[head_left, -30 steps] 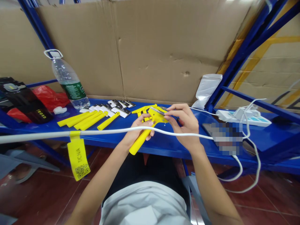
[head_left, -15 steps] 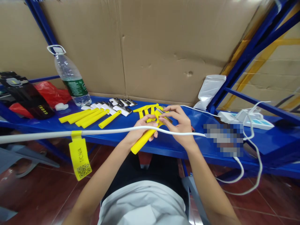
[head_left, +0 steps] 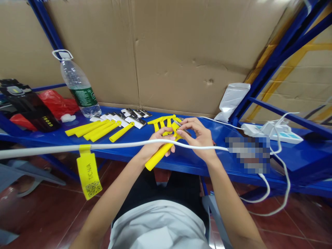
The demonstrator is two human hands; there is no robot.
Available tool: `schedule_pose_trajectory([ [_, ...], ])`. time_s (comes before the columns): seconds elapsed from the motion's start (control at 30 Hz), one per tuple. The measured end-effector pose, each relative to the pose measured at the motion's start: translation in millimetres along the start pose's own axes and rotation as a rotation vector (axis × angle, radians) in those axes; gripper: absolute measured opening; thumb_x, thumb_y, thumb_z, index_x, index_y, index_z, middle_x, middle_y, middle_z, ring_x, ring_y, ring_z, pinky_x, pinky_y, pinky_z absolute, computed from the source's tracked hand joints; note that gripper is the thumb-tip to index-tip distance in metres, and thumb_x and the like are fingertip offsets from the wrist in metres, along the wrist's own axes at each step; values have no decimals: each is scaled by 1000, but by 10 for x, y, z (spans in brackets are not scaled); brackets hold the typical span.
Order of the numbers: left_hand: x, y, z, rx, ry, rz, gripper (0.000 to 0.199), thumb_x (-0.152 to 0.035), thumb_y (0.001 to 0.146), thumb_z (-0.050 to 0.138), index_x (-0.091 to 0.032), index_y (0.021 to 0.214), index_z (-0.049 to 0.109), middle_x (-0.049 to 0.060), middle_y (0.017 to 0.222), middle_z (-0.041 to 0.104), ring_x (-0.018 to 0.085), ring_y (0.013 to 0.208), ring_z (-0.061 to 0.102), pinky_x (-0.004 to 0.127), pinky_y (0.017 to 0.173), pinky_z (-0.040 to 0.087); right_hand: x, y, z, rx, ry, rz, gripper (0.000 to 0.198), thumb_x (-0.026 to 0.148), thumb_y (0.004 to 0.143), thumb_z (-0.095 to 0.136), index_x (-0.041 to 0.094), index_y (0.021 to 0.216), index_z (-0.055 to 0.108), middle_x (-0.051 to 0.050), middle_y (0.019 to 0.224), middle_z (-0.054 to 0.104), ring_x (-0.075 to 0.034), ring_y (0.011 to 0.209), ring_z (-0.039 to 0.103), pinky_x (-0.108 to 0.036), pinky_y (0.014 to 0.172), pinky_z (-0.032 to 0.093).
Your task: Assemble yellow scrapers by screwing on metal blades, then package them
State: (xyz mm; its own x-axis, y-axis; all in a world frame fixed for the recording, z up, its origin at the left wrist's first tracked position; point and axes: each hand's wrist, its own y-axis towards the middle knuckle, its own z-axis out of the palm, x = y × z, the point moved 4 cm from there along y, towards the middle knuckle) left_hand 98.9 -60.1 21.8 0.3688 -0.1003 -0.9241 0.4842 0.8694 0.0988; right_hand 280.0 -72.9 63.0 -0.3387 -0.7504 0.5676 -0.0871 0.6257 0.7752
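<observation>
Yellow tag (head_left: 84,166) — "T/C N/A", QR code (head_left: 93,189); black flask (head_left: 32,107) — yellow lettering (head_left: 48,120), blurred.

The left forearm (head_left: 114,193) and the right forearm (head_left: 228,197), both bare, are slanting forward and in toward each other. The left hand (head_left: 152,149) is gripping with its fingers (head_left: 165,130) curled round, while the right hand (head_left: 201,138) is arching close beside it, fingers (head_left: 193,124) bending and thumb (head_left: 185,136) pointing across toward the left

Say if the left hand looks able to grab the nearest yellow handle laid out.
Probably not without letting go: the left hand grips a yellow tool. That handle lies nearby, but a white cable crosses the view between.
</observation>
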Motion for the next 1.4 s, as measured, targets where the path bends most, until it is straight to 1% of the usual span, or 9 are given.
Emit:
schedule_pose_trajectory([
  [0.1, 1, 6, 1, -1, -5, 0, 62, -38, 80, 98, -22, 122, 56, 0, 65, 73, 18, 46, 67, 22, 43, 47, 9, 0, 5, 13, 16, 0, 4, 27, 101, 81, 26, 98, 79, -7, 118, 77, -25, 116, 74, -44, 103, 59],
  [0.2, 3, 3, 4, 2, -12, -6, 64, -38, 79, 99, -22, 123, 55, 0, 66, 73, 19, 45, 68, 22, 42, 46, 7, -5, 11, 21, 26, 3, 5, 29, 102, 81, 26, 98, 78, -7, 118, 77, -25, 116, 73, -44, 102, 59],
  [0.53, 18, -2, -14, 5, 4, -13, 64, -39, 82, 97, -22, 128, 55, -1, 68, 73, 18, 45, 67, 22, 43, 47, -13, -7, 34, 13, 84, 0, 7, 29, 101, 83, 27, 97, 77, -6, 117, 75, -25, 112, 72, -43, 97, 58],
  [0.7, 12, -3, -3, 23, -4, 8, 62, -37, 85, 94, -21, 129, 55, 1, 67, 75, 19, 49, 69, 21, 43, 47, -14, -9, 42, 14, 87, 7, 7, 30, 101, 82, 27, 97, 77, -7, 118, 74, -26, 114, 73, -45, 99, 59],
  [0.9, 17, 6, -4, 25, -8, 4, 63, -37, 82, 95, -21, 127, 55, 0, 67, 75, 19, 48, 69, 22, 43, 48, -10, -8, 48, 19, 81, 14, 9, 31, 101, 82, 26, 96, 77, -8, 118, 75, -26, 114, 73, -45, 100, 59],
  [1.1, 3, 0, 19, 30, -1, -1, 64, -37, 81, 96, -21, 126, 54, 2, 68, 76, 19, 48, 68, 22, 43, 48, -38, -5, 48, -2, 96, 26, 11, 33, 100, 84, 26, 95, 76, -7, 115, 76, -26, 113, 74, -43, 97, 59],
  [1.23, 4, -5, 15, 18, 13, -12, 64, -37, 81, 96, -21, 127, 54, 1, 68, 75, 18, 46, 67, 22, 43, 47, -92, -3, 41, 6, 116, 54, 12, 35, 98, 87, 27, 94, 79, -6, 112, 77, -25, 111, 74, -42, 93, 60],
  [1.4, 1, -11, 14, 20, 13, -11, 63, -39, 81, 97, -22, 124, 55, 0, 67, 74, 18, 46, 67, 22, 43, 47, -86, -7, 37, 27, 135, 57, 14, 41, 100, 84, 28, 96, 80, -7, 115, 77, -27, 115, 74, -45, 98, 61],
])
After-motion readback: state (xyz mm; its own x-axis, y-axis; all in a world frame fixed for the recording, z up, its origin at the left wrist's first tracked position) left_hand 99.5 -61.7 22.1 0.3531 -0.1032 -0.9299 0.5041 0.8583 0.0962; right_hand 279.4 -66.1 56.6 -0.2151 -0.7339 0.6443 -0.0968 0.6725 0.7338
